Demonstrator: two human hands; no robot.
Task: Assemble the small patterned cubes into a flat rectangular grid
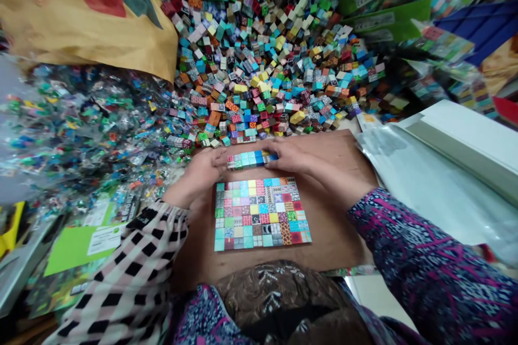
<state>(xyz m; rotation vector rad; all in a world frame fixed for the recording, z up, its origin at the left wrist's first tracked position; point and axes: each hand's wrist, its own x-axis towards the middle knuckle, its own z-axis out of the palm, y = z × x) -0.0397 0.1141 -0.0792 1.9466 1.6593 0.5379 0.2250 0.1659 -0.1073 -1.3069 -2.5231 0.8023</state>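
A short row of small patterned cubes (pixel 249 159) lies on the brown board (pixel 332 194), just beyond a flat rectangular block of many coloured cubes (pixel 261 213). At the row's left end, my left hand (pixel 204 171) presses with its fingers. My right hand (pixel 289 156) closes round the other end, thumb on the near side and fingers on the far side. Between them the row shows light blue, darker blue and a few patterned faces. Neither hand touches the flat block.
Loose cubes (pixel 259 75) are heaped behind the board. Small plastic-wrapped pieces (pixel 93 118) cover the left, below a yellow bag (pixel 101 27). Clear plastic bags (pixel 429 172) and a white box (pixel 477 135) lie at right. Green-topped packets (pixel 81 248) sit at lower left.
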